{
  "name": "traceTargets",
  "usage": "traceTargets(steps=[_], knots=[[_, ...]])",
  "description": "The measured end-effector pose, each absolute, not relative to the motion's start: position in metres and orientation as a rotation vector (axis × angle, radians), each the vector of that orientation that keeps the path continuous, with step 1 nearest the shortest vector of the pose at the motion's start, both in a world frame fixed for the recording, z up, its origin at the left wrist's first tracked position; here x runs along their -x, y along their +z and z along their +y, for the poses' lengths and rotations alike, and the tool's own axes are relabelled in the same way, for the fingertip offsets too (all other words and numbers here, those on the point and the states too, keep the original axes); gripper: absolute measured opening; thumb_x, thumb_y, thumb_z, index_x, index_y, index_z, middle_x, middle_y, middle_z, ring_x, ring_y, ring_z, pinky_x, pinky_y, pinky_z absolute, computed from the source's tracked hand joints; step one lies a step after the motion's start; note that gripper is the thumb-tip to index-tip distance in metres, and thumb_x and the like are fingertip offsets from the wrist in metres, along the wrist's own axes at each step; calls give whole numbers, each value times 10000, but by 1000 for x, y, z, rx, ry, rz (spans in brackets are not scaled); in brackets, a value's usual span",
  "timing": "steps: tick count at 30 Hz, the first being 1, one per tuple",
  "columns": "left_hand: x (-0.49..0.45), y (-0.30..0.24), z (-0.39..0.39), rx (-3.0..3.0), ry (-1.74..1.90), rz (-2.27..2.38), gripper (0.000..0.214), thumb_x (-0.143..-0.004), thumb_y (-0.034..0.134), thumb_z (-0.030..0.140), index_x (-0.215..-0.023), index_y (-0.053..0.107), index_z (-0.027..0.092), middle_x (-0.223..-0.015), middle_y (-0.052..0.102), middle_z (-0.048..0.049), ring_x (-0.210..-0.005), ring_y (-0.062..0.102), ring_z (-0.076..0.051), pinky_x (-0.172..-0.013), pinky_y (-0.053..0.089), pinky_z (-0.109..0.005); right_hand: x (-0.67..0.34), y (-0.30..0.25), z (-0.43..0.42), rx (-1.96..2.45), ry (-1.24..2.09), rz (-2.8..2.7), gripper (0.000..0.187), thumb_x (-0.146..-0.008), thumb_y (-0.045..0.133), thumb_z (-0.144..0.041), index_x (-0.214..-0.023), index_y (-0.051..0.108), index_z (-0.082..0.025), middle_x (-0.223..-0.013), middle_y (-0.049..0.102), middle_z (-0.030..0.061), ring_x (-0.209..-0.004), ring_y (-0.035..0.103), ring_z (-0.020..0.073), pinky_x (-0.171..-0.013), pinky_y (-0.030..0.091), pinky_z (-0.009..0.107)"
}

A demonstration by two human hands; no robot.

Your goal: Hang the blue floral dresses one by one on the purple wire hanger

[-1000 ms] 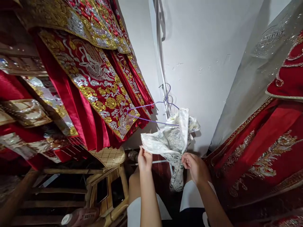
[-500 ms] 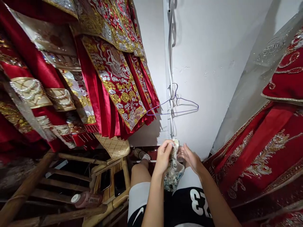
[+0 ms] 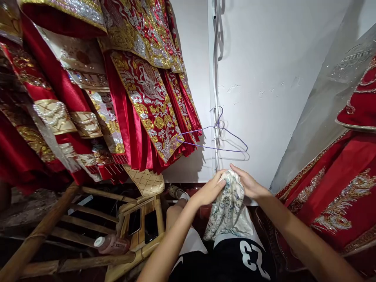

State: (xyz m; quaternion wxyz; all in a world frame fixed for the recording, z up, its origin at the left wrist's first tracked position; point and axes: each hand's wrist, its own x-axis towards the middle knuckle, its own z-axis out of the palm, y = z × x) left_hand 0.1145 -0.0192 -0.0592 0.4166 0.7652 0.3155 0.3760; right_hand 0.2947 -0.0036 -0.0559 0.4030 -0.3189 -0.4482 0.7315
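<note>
A pale patterned silky garment (image 3: 227,207) hangs bunched between my two hands in front of my body. My left hand (image 3: 210,190) grips its top left side with the fingers curled onto the cloth. My right hand (image 3: 249,183) presses against the top right side, fingers laid over the fabric. Just above them an empty purple wire hanger (image 3: 214,137) hangs from a vertical cable on the white wall (image 3: 258,78).
Red robes with gold and silver embroidery (image 3: 147,90) hang on the left, and more red embroidered cloth (image 3: 337,188) on the right. A bamboo chair (image 3: 135,223) holding two phones stands at lower left, with a bottle (image 3: 110,244) lying beside it.
The garment came off the hanger, which now hangs bare. My hands gathered the cloth into a bunch, dropped low with it, then rose again to just under the hanger.
</note>
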Motion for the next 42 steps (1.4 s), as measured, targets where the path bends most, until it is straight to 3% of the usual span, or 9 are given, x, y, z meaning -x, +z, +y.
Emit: traceTargets(steps=[5, 11, 17, 20, 23, 26, 29, 38, 42], knots=[[-127, -65, 19, -1536, 868, 551, 888, -850, 246, 887, -1311, 647, 242, -1323, 679, -118, -1328, 559, -319, -1143, 389, -468, -298, -25, 8, 835, 1962, -1229, 342, -771, 755, -555, -816, 729, -218, -657, 729, 54, -640, 715, 256, -677, 591, 381], [-114, -73, 21, -1606, 475, 652, 982, -790, 125, 943, -994, 774, 236, -1007, 779, -132, -1111, 684, -329, -1038, 468, -502, -312, 24, 3, 903, 1981, -1774, 228, -684, 848, -381, -721, 757, -175, -705, 754, 72, -641, 712, 232, -579, 568, 322], [-69, -60, 10, -2305, -109, 1272, 743, -776, 447, 874, -699, 761, 205, -806, 766, -166, -830, 721, -353, -865, 507, -471, -360, 50, 37, 1005, 1415, -2385, 120, -679, 786, -234, -767, 819, -158, -719, 751, 43, -576, 648, 166, -496, 475, 223], [-46, -39, 28, -2519, -230, 1624, 559, -694, 689, 746, -759, 779, 199, -831, 768, -170, -887, 710, -361, -903, 479, -460, -375, 44, 74, 1140, 891, -2202, 364, -704, 744, -230, -1062, 803, -195, -523, 606, -52, -415, 487, 117, -456, 408, 235], [-24, -16, 52, -2569, -162, 1816, 370, -698, 773, 575, -778, 778, 213, -840, 759, -158, -992, 676, -364, -915, 468, -439, -372, 25, 110, 1191, 624, -1994, 586, -755, 707, -296, -1333, 672, -207, -519, 581, -69, -454, 515, 159, -592, 498, 314], [-6, 1, 70, -2559, -44, 1929, 242, -803, 690, 442, -768, 764, 215, -818, 732, -142, -1006, 650, -339, -880, 477, -410, -357, -3, 134, 1156, 602, -1941, 504, -755, 719, -364, -1233, 730, -205, -875, 767, 72, -890, 699, 274, -954, 501, 432], [5, 8, 78, -2541, 61, 1964, 216, -858, 595, 355, -830, 761, 220, -820, 717, -116, -952, 636, -294, -847, 480, -366, -349, -28, 145, 1148, 645, -1954, 389, -775, 698, -441, -1071, 781, -203, -1160, 759, 120, -1170, 639, 311, -1081, 426, 436], [-3, 35, 98, -2659, 568, 1867, 194, -818, 559, 285, -701, 665, 173, -771, 677, -115, -820, 592, -284, -931, 442, -422, -389, -25, 130, 1192, 689, -1951, 484, -738, 691, -624, -714, 748, -144, -655, 690, 28, -624, 578, 180, -589, 437, 277], [-27, 53, 102, -2802, 754, 1735, 104, -785, 598, 239, -715, 639, 174, -898, 682, -153, -966, 589, -330, -984, 426, -465, -391, -9, 119, 1209, 767, -1999, 477, -697, 751, -618, -720, 780, -142, -694, 715, 52, -645, 599, 196, -593, 434, 286]])
